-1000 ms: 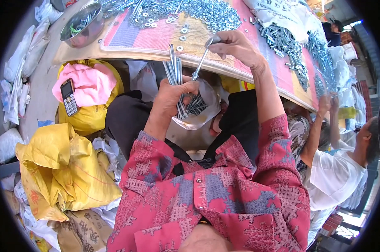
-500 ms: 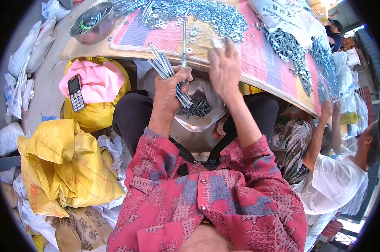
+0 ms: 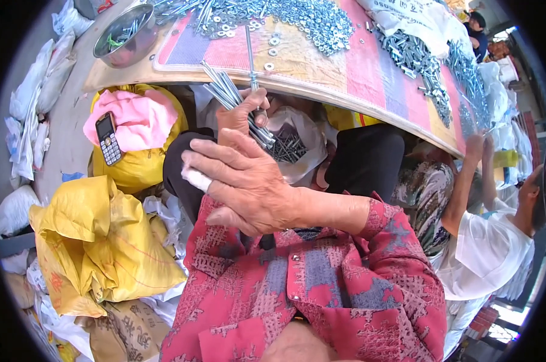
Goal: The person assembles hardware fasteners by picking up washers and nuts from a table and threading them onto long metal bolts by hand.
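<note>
My left hand is closed around a bundle of long silvery bolts. Between its thumb and fingers one separate long bolt stands upright, with small metal fittings low on its shaft. My right hand stretches across in front of my left wrist, fingers extended and nothing seen in it. A white wrapping covers one of its fingertips. Below the table edge, close to my left hand, a white plastic bag hangs open with dark-looking bolts inside.
On the striped table mat lie heaps of washers and nuts, with more metal sleeves to the right. A steel bowl stands at left. Beside me are a phone on pink cloth, yellow sacks and a co-worker.
My right hand has swung from the table edge leftward and down toward my body, crossing in front of my left wrist. My left hand keeps its bolts, shifted slightly left and up.
</note>
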`<state>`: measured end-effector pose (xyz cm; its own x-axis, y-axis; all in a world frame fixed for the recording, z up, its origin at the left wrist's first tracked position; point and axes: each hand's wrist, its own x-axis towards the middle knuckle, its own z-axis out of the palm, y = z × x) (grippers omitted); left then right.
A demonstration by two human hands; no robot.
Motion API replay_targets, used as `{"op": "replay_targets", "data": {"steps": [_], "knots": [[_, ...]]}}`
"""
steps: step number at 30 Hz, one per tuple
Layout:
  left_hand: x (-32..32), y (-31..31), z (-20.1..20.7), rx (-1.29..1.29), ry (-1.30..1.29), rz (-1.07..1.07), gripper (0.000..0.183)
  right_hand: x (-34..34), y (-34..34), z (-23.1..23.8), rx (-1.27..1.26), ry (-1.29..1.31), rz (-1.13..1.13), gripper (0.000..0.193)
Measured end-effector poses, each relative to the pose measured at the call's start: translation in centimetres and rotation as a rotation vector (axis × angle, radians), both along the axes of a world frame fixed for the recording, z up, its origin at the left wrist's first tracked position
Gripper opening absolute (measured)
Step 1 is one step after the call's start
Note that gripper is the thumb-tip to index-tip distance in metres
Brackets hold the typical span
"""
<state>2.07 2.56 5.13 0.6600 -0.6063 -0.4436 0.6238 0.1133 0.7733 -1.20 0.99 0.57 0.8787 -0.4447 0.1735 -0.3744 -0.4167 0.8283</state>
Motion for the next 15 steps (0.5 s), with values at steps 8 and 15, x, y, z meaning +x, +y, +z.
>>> {"op": "replay_targets", "data": {"steps": [8,15], "knots": [[0.8,-0.6,-2.1,-0.044,0.055,-0.092,0.02,-4.4,-3.8,4.8,0.793,-0.963,0.782,0.012],[0.6,-1.6,-4.3,-0.36,-0.044,-0.073,0.014,-5.3,-8.5,4.6,0.677,-0.77,0.639,0.033]]}}
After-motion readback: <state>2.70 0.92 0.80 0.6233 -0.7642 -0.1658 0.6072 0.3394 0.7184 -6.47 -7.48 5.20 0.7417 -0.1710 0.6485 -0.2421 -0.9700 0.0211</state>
